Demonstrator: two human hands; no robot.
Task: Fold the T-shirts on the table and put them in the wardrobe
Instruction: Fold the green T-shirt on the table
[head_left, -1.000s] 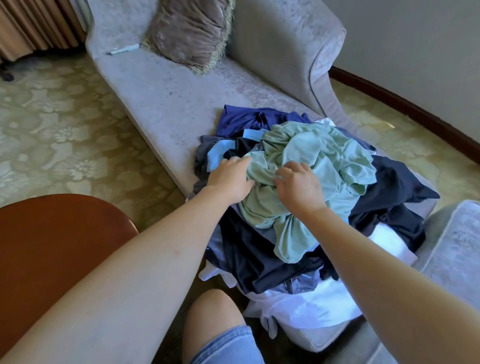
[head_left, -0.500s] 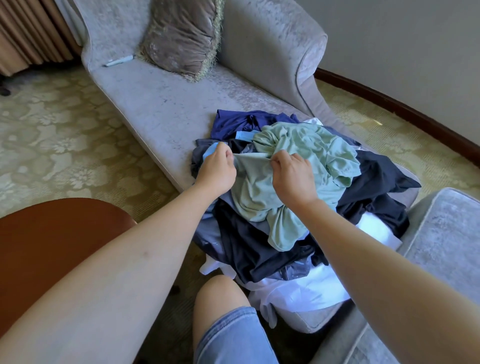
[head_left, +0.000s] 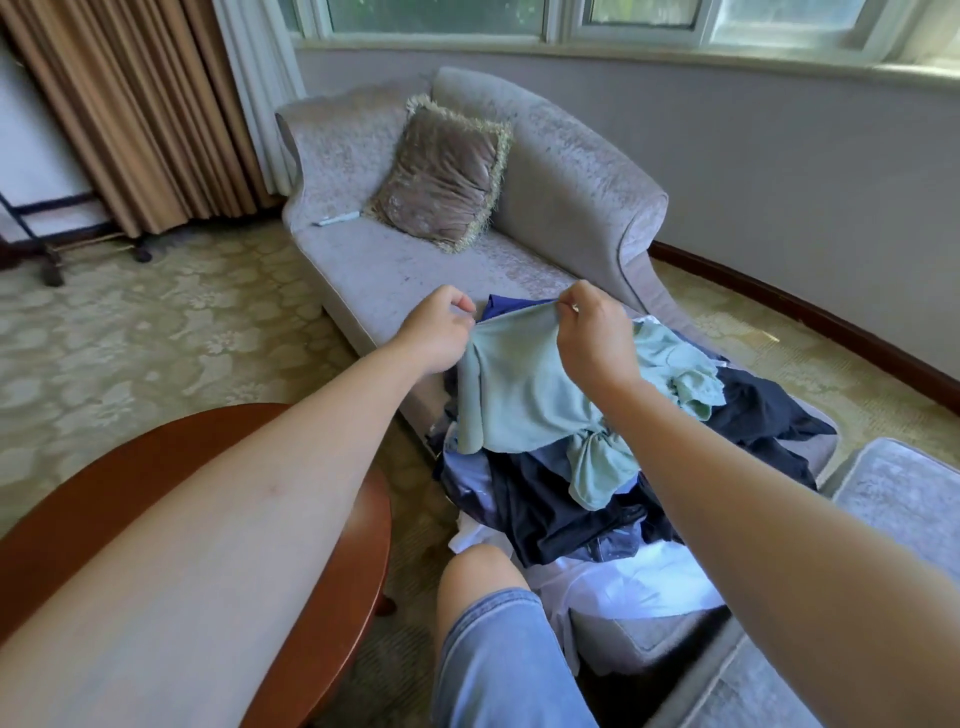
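Observation:
A pale green T-shirt (head_left: 524, 395) hangs partly lifted above a heap of clothes (head_left: 597, 509) on the near end of a grey chaise longue (head_left: 395, 270). My left hand (head_left: 439, 335) pinches the shirt's upper edge at its left corner. My right hand (head_left: 592, 330) pinches the same edge further right, so the cloth stretches between them. The rest of the shirt trails crumpled onto the heap, which holds dark navy, blue and white garments. No wardrobe is in view.
A round wooden table (head_left: 332, 525) stands at the lower left under my left forearm. A brown cushion (head_left: 441, 176) and a small pale object (head_left: 337, 218) lie on the chaise. A grey footstool (head_left: 898, 499) sits at the right. Curtains (head_left: 135, 114) hang at the back left; my knee (head_left: 478, 577) is below.
Both hands have risen from the heap, pulling the green shirt's edge up and taut between them. My head has tilted up, bringing the window and curtains into view.

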